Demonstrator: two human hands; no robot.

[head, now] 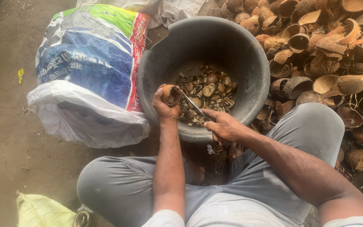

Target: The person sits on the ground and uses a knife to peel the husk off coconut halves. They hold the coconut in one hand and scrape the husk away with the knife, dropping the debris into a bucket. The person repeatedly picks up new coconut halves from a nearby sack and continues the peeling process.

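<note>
Two hands: left hand (166, 106) clenched on coconut half (171, 94) above black tub (156, 71); right hand (223, 126) grasping knife (193, 106).
Handling: shell likely stiff, light, rough; cup its outer curve.

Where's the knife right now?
In the head view, the knife is just right of centre, gripped by the right hand over the near rim of the black tub, its tip in the coconut shell held by the left hand.
</note>
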